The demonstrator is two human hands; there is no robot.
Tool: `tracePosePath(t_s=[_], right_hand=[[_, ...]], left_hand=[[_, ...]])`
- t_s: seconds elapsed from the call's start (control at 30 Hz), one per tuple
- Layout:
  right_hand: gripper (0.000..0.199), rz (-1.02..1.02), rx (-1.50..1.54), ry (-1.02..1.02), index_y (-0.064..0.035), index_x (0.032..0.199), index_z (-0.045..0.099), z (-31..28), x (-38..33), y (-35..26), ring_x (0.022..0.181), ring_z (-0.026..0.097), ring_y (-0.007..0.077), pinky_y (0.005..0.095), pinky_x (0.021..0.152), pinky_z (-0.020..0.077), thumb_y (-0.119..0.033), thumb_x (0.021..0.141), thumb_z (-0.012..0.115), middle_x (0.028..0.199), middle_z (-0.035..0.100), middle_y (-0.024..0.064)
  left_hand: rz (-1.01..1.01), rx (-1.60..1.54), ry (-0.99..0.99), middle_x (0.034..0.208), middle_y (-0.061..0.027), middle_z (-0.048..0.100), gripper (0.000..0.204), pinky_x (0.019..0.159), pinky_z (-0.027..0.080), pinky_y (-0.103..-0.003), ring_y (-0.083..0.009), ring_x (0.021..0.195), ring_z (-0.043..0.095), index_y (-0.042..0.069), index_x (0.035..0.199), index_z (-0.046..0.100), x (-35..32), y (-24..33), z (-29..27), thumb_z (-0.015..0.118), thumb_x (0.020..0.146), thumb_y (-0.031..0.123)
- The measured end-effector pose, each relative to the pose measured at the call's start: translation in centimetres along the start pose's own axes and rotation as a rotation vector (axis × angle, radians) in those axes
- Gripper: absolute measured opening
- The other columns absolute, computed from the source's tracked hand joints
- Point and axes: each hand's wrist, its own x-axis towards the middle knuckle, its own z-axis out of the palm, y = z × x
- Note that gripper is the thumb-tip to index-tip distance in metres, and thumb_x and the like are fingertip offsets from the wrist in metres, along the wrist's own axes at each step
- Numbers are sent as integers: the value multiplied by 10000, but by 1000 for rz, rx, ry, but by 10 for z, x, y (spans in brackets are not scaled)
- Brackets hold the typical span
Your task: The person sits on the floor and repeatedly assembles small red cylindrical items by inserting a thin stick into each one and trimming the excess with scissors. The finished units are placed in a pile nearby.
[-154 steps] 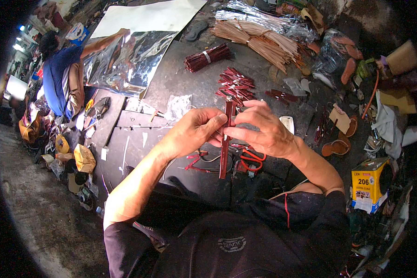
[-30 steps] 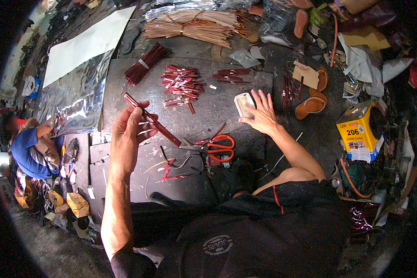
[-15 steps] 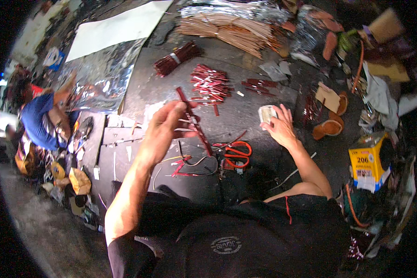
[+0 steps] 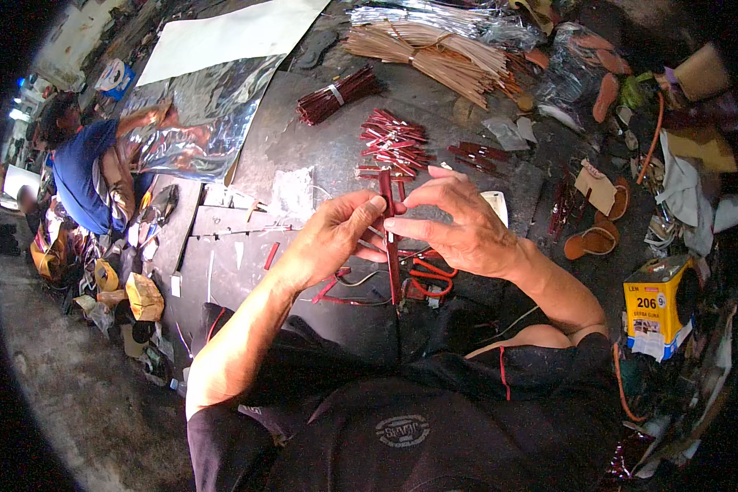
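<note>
A flat dark red strip [image 4: 394, 275] stands nearly upright in front of me, pinched between the thumb and fingers of my left hand [image 4: 332, 238]. From the other side my right hand [image 4: 471, 230] reaches over, one outstretched finger touching the strip's face while its other fingers are spread apart. Behind my right hand a small white container [image 4: 497, 207] shows only in part. Orange-handled scissors [image 4: 431, 277] lie on the dark work surface below the hands. Just beyond my fingers is a loose pile of short red strips [image 4: 392, 138].
Farther off lie a tied bundle of dark red strips [image 4: 336, 96] and a large tan bundle [image 4: 422, 59]. Brown sandals [image 4: 590, 241] and a yellow box [image 4: 658, 299] are to the right. At left another person in blue [image 4: 86, 176] sits by a shiny sheet [image 4: 201, 115].
My right hand has left the white container and come leftward to the strip. My left hand, still holding the strip, has moved right, and the strip now stands straighter.
</note>
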Motion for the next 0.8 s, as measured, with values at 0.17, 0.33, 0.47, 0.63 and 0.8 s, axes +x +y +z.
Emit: tracePosePath(t_s=[0.17,0.33,0.47,0.63,0.8], right_hand=[[386,-37,-14,-31,-227,1114,691,2,3,-2,1066,550,236,475,1066,372,-96,751,706,1093,553,22],[333,-91,-42,-35,-228,1114,691,0,-2,-3,1060,552,209,486,1075,378,-140,794,657,1079,541,27],[317,-157,-127,-53,-220,1126,683,0,-5,-3,1068,549,195,496,1085,378,-157,825,604,1079,538,23],[337,-170,-117,-54,-206,1142,667,-2,-8,-2,1051,561,195,497,1099,368,-141,818,602,1082,539,27],[324,-173,-127,-36,-193,1134,661,-3,-11,0,1039,571,201,502,1104,364,-149,816,610,1082,548,33]], left_hand=[[18,35,10,913,-54,615,366,740,601,-302,-125,818,630,17,1140,604,1,-2,-2,431,1048,327],[6,-3,33,896,-49,606,374,736,601,-296,-126,806,627,18,1140,608,1,-1,3,431,1048,335],[3,4,27,899,-48,601,376,742,601,-298,-133,808,634,20,1146,605,4,-2,3,423,1050,335],[-3,15,-19,943,-62,609,411,729,596,-302,-147,825,649,13,1167,593,8,-6,0,432,1040,369],[-8,-31,-18,907,-63,609,359,755,602,-317,-157,819,660,11,1123,601,10,-4,6,422,1052,313]])
